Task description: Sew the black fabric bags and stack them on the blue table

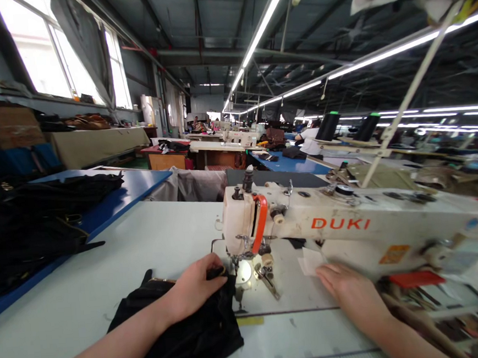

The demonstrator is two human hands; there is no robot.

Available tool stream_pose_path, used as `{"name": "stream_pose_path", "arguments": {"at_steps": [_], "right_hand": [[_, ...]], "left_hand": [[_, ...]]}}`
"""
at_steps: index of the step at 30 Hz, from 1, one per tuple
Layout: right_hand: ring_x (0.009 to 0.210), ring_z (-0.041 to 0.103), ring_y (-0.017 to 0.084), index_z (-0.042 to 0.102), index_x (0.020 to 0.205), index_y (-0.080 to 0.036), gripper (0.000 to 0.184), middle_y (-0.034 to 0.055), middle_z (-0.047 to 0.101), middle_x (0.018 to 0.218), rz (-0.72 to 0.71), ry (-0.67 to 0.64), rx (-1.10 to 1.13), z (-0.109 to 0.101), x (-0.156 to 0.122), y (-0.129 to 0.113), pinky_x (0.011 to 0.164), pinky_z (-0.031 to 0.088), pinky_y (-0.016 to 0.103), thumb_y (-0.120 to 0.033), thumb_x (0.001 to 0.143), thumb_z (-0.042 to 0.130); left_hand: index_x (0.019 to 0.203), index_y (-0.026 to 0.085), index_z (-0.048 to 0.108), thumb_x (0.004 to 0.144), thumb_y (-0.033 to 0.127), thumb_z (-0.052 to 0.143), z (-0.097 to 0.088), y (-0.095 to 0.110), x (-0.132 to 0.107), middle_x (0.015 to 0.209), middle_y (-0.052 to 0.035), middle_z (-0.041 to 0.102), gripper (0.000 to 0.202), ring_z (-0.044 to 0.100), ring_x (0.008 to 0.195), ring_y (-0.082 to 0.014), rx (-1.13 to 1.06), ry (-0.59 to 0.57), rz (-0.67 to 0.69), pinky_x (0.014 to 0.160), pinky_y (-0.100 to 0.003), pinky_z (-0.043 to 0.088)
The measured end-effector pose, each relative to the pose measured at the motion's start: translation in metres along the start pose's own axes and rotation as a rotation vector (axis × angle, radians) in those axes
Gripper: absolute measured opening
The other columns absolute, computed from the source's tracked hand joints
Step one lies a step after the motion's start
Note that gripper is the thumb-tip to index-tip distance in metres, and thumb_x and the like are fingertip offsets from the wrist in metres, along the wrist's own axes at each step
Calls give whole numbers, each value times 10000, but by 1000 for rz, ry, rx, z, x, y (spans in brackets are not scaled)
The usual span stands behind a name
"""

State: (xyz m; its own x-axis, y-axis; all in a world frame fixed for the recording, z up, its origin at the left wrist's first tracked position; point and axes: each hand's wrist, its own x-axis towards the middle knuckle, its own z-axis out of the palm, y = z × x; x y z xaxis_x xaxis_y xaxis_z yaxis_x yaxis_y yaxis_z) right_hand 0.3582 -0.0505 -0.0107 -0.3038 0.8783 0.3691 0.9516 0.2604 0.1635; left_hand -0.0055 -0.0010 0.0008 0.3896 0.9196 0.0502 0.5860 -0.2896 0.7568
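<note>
My left hand [200, 287], nearer, pinches black cloth [189, 343] | cloth lies front-left of sewing machine [292, 219], spreading toward me | right hand [353, 291] at machine's front touches white piece [310, 260]; pinching, I cannot tell

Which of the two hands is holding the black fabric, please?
The left hand, which holds the black fabric near the left end of the sewing machine. The right hand is instead at a small white piece.
</note>
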Motion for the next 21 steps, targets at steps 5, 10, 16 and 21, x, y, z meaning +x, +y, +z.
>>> {"name": "stream_pose_path", "arguments": {"at_steps": [5,10,16,21], "right_hand": [[630,588,214,580,750,-203,204,22,591,691,21,111,-21,0,2,4,569,381,316,-206,910,455],[683,591,218,574,764,-202,226,34,611,720,34,249,24,-7,6,9,635,416,332,-246,929,426],[761,610,215,586,827,-195,196,48,645,776,15,413,154,-25,6,2,729,471,347,-259,939,438],[893,622,191,623,982,-226,151,41,666,940,-178,430,422,-44,-3,-48,821,486,306,-162,901,514]], "left_hand": [[860,196,525,787,314,563,0,0,-1,815,7,607,144,553,766,-188,-5,-5,-7,681,-281,387],[854,195,525,787,311,565,-1,0,-1,805,8,605,140,553,760,-187,-19,-2,6,672,-274,384],[844,194,519,782,302,571,-1,-1,0,795,9,598,135,550,767,-188,-85,2,16,680,-271,384],[824,187,507,745,288,616,-6,1,-4,790,13,574,169,528,785,-175,-281,-24,37,704,-262,383]]}}
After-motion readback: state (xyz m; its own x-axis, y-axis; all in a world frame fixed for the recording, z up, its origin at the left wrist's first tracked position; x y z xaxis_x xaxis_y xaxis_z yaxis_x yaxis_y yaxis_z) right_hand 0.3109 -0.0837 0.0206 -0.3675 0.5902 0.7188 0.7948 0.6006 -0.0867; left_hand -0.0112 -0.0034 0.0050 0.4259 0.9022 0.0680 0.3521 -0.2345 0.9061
